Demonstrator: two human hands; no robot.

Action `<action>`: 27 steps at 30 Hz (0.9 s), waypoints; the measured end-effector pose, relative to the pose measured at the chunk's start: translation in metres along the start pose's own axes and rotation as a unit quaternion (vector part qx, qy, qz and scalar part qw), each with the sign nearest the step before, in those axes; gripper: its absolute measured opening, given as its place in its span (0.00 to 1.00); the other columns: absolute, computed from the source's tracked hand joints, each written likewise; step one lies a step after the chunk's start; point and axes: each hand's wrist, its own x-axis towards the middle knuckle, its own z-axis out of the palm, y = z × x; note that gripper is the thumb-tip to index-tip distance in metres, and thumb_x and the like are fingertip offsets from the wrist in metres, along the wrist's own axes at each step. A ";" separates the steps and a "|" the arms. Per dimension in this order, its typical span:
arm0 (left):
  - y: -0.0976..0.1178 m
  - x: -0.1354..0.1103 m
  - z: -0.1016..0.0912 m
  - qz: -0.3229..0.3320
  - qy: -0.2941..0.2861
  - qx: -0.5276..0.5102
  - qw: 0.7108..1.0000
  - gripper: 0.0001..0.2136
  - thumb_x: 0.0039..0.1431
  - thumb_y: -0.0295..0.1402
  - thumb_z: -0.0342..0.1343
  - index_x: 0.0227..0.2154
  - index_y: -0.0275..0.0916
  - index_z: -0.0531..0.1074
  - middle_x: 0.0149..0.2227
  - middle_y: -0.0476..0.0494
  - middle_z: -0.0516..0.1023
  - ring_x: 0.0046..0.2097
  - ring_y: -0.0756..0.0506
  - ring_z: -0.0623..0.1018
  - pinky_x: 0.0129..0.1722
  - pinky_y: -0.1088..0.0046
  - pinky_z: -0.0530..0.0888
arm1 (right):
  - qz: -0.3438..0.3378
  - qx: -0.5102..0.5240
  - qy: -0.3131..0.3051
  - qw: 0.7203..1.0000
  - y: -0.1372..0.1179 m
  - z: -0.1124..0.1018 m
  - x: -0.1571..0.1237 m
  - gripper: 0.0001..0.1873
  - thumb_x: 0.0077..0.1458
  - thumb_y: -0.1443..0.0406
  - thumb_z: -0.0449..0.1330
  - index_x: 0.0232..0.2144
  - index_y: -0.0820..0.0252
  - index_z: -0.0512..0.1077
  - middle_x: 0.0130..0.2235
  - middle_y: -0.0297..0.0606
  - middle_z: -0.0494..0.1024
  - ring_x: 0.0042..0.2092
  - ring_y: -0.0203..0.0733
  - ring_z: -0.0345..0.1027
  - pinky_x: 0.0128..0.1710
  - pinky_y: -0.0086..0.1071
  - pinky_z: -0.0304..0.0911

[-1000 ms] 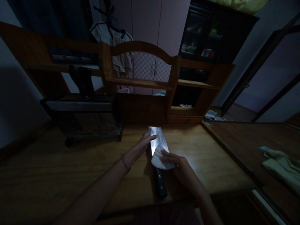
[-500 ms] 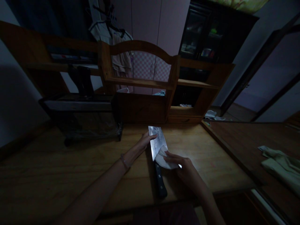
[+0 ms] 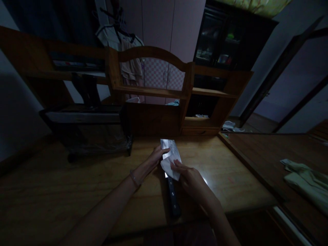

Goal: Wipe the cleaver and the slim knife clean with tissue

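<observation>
A cleaver [image 3: 170, 147] with a wide shiny blade and a black handle [image 3: 173, 198] lies flat on the wooden table [image 3: 77, 191], blade pointing away from me. My left hand [image 3: 156, 156] rests against the blade's left edge, fingers curled on it. My right hand [image 3: 187, 176] presses a white cloth [image 3: 170, 164] onto the near half of the blade with its fingers closed on the cloth.
A wooden shelf unit [image 3: 153, 92] stands at the back of the table. A dark rack with a plastic cover [image 3: 92, 130] sits at the left. A second wooden surface at the right carries a pale folded cloth [image 3: 304, 177]. The room is dim.
My right hand has slid the white cloth up and leftward along the blade, from near the handle end onto the blade's middle. The left hand stays at the blade's edge.
</observation>
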 end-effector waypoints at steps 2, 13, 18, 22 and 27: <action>0.000 0.000 0.000 0.000 0.004 0.001 1.000 0.18 0.45 0.33 0.65 0.42 0.36 0.74 0.38 0.42 0.79 0.35 0.45 0.77 0.34 0.71 0.72 | 0.001 0.004 -0.003 1.000 -0.001 0.000 -0.004 0.35 0.47 0.80 0.49 0.55 0.50 0.69 0.59 0.33 0.65 0.60 0.43 0.59 0.60 0.36 0.57; 0.014 -0.012 0.004 0.016 -0.017 0.007 1.000 0.20 0.46 0.34 0.65 0.43 0.35 0.73 0.40 0.41 0.78 0.35 0.45 0.76 0.37 0.69 0.72 | 0.037 -0.070 0.004 0.997 0.000 -0.003 -0.005 0.22 0.55 0.70 0.55 0.51 0.49 0.72 0.56 0.38 0.71 0.48 0.48 0.74 0.47 0.34 0.68; 0.011 -0.003 0.005 -0.011 0.020 -0.022 0.999 0.20 0.46 0.43 0.65 0.39 0.34 0.74 0.38 0.41 0.79 0.36 0.45 0.76 0.39 0.69 0.72 | 0.041 -0.122 0.000 0.992 -0.002 -0.004 0.015 0.22 0.55 0.70 0.55 0.53 0.52 0.71 0.57 0.42 0.71 0.49 0.49 0.73 0.48 0.35 0.67; 0.011 0.004 0.006 -0.031 0.035 -0.100 0.994 0.22 0.51 0.51 0.58 0.36 0.34 0.75 0.38 0.39 0.79 0.38 0.43 0.77 0.44 0.67 0.72 | 0.033 -0.138 0.002 0.990 0.002 -0.003 0.018 0.26 0.55 0.73 0.53 0.55 0.53 0.69 0.57 0.42 0.70 0.50 0.49 0.72 0.48 0.34 0.67; 0.014 0.001 0.009 -0.028 0.025 -0.121 0.992 0.23 0.52 0.53 0.56 0.38 0.36 0.76 0.41 0.39 0.80 0.45 0.40 0.77 0.49 0.64 0.71 | 0.041 -0.161 -0.011 0.986 0.001 -0.002 0.004 0.26 0.52 0.76 0.51 0.50 0.52 0.73 0.48 0.41 0.78 0.43 0.50 0.76 0.44 0.35 0.69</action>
